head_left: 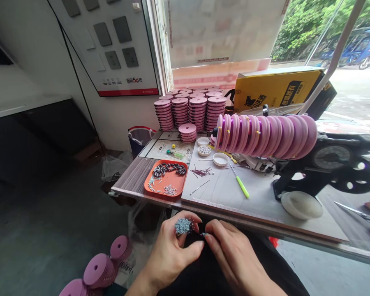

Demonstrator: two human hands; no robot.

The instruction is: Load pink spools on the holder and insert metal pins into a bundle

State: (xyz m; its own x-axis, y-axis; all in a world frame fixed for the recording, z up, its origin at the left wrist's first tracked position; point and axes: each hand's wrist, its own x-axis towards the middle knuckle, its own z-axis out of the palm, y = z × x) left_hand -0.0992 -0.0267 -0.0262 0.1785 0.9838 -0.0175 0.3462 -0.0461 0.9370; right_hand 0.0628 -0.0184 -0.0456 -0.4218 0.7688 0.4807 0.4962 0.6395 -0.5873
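Note:
My left hand (175, 242) is curled around a bundle of small parts with round blue-grey ends (183, 226); what they are exactly I cannot tell. Close beside it, my right hand (231, 250) pinches a tiny blue-grey piece (202, 234) between thumb and fingers. Both hands are held low, in front of the table edge. Just beyond them sits an orange tray (148, 187), holding dark and silvery small fittings. A tool with a lime-green handle (243, 187) lies on the white board (216, 196).
A black winding machine (336, 158) carries a row of pink foam spools (265, 135) at the right. Stacked pink spools (197, 111) stand at the back, near a yellow box (274, 90). Small white dishes (220, 159) rest on the board. More spools (98, 269) are on the floor.

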